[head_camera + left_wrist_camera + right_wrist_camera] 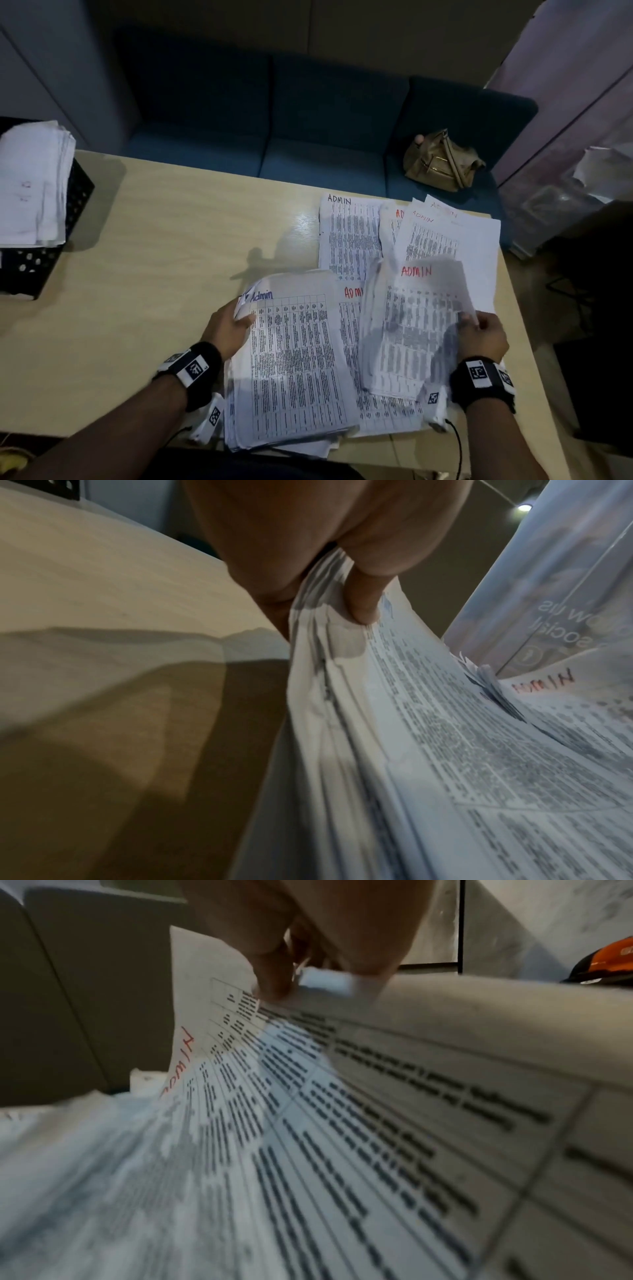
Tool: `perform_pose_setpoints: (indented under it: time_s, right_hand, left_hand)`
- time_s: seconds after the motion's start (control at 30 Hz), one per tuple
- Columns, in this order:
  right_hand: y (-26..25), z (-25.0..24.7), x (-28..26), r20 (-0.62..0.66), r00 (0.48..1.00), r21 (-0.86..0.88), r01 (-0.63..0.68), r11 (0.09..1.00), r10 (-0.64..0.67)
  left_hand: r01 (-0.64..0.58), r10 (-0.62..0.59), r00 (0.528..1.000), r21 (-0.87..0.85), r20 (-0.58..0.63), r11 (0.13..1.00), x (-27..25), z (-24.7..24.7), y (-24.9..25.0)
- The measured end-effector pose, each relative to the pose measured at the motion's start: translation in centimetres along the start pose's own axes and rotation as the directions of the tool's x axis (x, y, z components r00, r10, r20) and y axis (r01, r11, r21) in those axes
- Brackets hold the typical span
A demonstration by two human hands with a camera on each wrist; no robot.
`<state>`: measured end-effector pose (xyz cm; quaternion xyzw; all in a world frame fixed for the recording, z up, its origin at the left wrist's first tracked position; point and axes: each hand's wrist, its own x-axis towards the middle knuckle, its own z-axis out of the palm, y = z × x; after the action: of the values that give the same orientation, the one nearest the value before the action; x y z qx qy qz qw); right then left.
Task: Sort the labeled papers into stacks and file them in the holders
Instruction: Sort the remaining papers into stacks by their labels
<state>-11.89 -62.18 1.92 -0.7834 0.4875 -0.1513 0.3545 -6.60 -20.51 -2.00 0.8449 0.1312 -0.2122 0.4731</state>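
Note:
A thick stack of printed papers [294,370] labelled "Admin" in blue lies near the table's front edge. My left hand [227,325] grips its upper left corner, thumb on top [363,599], the stack's edge [329,696] bent up. My right hand [481,334] pinches the right edge of a single sheet [416,325] labelled "ADMIN" in red, lifted and blurred above the pile; the wrist view shows that sheet [342,1123] curving under the fingers [274,969]. More "ADMIN" sheets [352,236] lie fanned out behind.
A black mesh holder [41,253] with a stack of papers in it [34,181] stands at the table's far left. A blue sofa [308,113] with a tan bag [442,161] is behind the wooden table [154,257].

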Motion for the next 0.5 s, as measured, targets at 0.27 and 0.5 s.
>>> perform_pose_setpoints:
  time_s: [0.27,0.5]
  right_hand:
    - [-6.0,-2.3,-1.2,0.029,0.970,0.333,0.218,0.917,-0.241]
    - [-5.3,2.5,-3.6,0.275,0.914,0.233,0.237,0.943,-0.297]
  left_hand:
    - [-0.005,0.003,0.999,-0.066,-0.037,0.998,-0.1,0.0,1.1]
    - [-0.030,0.029,1.000,-0.144,-0.011,0.989,0.0,1.0,2.4]
